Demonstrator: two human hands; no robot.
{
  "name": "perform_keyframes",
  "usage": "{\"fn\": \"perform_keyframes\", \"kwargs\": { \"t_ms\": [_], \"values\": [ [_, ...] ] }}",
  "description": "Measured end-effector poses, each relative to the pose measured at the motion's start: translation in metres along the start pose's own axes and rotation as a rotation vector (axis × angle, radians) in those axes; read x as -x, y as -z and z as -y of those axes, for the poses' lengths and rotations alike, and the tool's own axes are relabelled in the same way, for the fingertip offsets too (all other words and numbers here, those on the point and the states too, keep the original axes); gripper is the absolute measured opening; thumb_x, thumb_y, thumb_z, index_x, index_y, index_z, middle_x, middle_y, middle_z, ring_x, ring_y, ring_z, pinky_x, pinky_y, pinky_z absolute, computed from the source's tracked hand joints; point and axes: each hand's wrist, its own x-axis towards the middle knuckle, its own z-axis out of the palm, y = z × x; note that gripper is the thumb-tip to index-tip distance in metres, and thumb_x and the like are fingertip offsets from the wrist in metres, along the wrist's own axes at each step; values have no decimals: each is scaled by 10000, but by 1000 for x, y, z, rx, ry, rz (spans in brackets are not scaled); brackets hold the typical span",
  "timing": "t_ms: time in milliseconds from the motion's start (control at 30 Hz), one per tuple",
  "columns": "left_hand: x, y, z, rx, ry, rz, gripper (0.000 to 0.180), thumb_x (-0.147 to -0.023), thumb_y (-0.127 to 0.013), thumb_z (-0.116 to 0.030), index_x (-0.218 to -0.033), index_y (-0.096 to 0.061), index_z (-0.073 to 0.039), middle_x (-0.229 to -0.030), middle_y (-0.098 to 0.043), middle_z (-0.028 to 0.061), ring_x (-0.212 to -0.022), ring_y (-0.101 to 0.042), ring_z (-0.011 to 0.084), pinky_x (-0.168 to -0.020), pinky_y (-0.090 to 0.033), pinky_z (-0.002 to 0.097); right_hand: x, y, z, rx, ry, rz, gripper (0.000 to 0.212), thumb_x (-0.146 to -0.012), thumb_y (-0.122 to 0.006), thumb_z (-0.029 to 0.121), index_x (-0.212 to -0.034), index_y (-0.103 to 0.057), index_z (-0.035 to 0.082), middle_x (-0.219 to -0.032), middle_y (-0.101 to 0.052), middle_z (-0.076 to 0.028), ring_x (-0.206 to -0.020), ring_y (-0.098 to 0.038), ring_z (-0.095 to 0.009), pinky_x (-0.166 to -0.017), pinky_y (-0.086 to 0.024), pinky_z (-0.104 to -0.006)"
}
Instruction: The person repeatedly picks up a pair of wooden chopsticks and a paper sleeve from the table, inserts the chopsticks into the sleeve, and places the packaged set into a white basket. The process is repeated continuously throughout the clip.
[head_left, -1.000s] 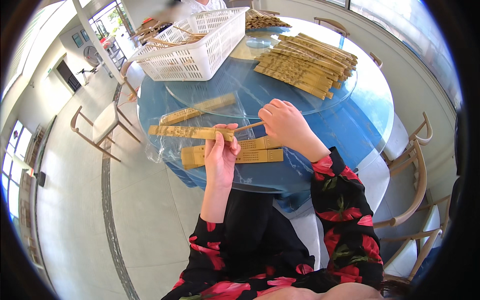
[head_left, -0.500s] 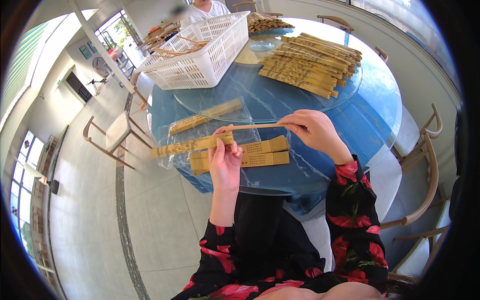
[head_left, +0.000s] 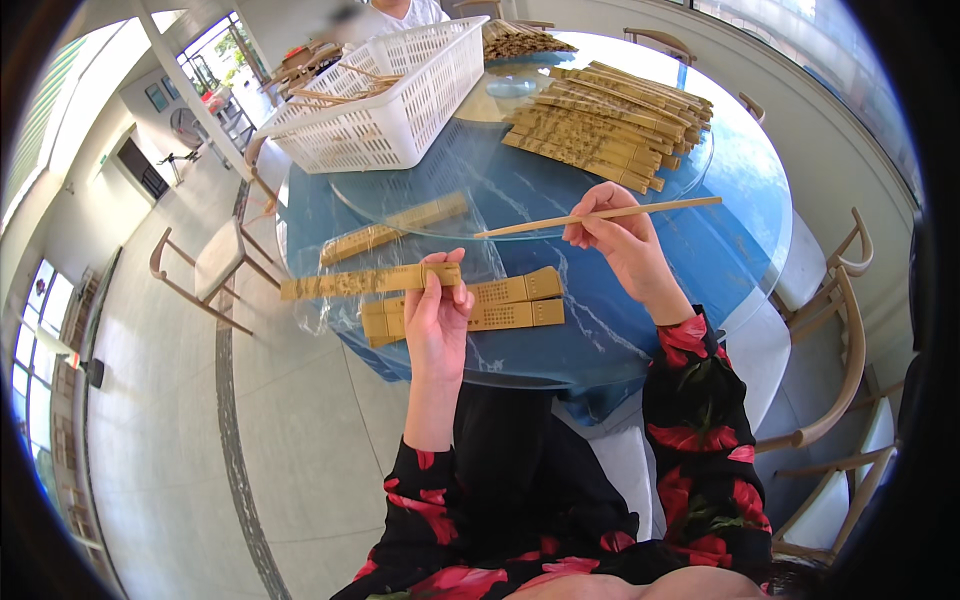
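My left hand [head_left: 440,305] pinches a flat gold paper chopstick sleeve [head_left: 350,283] with dark printing near its right end. In my right hand [head_left: 618,235] are pale wooden chopsticks [head_left: 668,207], gripped near the middle and reaching out to both sides; whether there is one or a pair I cannot tell. Their left tip is apart from the sleeve. Beneath and right of my left hand, gold sleeves [head_left: 515,315] lie on the blue tabletop. Another gold sleeve [head_left: 350,243] lies farther back with clear plastic film about it.
A white slatted basket [head_left: 385,125] with several wooden sticks stands at the back left. A big pile of gold sleeves [head_left: 600,125] lies on the glass turntable, with another stack [head_left: 520,42] behind. A person [head_left: 410,12] is across the round table; wooden chairs [head_left: 215,260] surround it.
My right hand now grips the chopsticks near their middle instead of at the right end. Their left end has come away from my left hand, which keeps the sleeve. The view has shifted slightly.
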Motion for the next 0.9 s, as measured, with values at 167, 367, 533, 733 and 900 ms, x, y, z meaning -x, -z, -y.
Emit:
{"fn": "perform_keyframes", "kwargs": {
  "t_ms": [167, 367, 533, 733, 900],
  "values": [
    [0, 0, -1, 14, 12, 17, 298, -1114, -470, -182, -1354, -546, -23, -1411, -592, 170, -796, -540, 103, -745, -479, 269, 2, -7, -1, 60, -130, 100, 105, -1039, -530, 97, -1060, -606, 27, -1004, -689, -104, -966, -692, -184, -810, -504, -288],
    [1, -1, -3, 37, 44, 19, 350, -1115, -467, -186, -1408, -534, -8, -1453, -569, 186, -772, -531, 102, -719, -463, 268, 4, -11, -2, 170, -113, 122, 125, -1030, -543, 90, -1077, -635, 19, -1047, -705, -103, -1023, -707, -192, -808, -501, -286],
    [0, 0, -3, 74, 66, 75, 389, -1118, -457, -187, -1454, -513, 1, -1484, -546, 200, -734, -516, 93, -689, -448, 261, 4, -9, 0, 184, -130, 163, 138, -1029, -538, 74, -1091, -648, 19, -1067, -719, -110, -1044, -709, -199, -813, -505, -288],
    [1, -3, -7, 57, 102, 95, 426, -1123, -445, -205, -1488, -478, 12, -1511, -526, 210, -691, -493, 79, -666, -443, 247, 4, -9, -3, -39, -254, 43, 169, -1054, -513, 110, -1094, -652, 22, -1068, -727, -121, -1036, -708, -206, -833, -526, -298],
    [2, 0, -7, 102, 111, 99, 456, -1131, -418, -230, -1519, -436, 9, -1517, -528, 208, -682, -491, 81, -662, -445, 243, 5, -8, -4, -96, -282, 70, 200, -1067, -517, 145, -1132, -660, 21, -1121, -729, -143, -1042, -699, -204, -847, -531, -299]
  ]
}}
